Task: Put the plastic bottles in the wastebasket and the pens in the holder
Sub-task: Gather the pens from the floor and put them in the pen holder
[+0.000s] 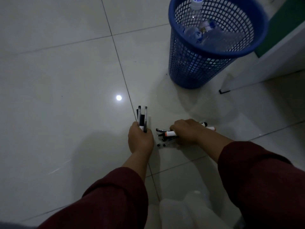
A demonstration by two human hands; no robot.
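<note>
Bottles (204,28) lie in the wastebasket (184,66); left hand (140,138) grips pens (142,118), right hand (186,131) gathers markers (170,133) beside it, holder unseen.

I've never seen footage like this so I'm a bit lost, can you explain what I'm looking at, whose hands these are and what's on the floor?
One picture, from a camera worn on a person's head, looking down at their own arms in dark red sleeves. The left hand grips a bundle of pens pointing away. The right hand is closed over a pile of pens and markers on the tiled floor. Behind stands a blue mesh wastebasket with clear plastic bottles inside. No pen holder can be clearly made out.
</note>
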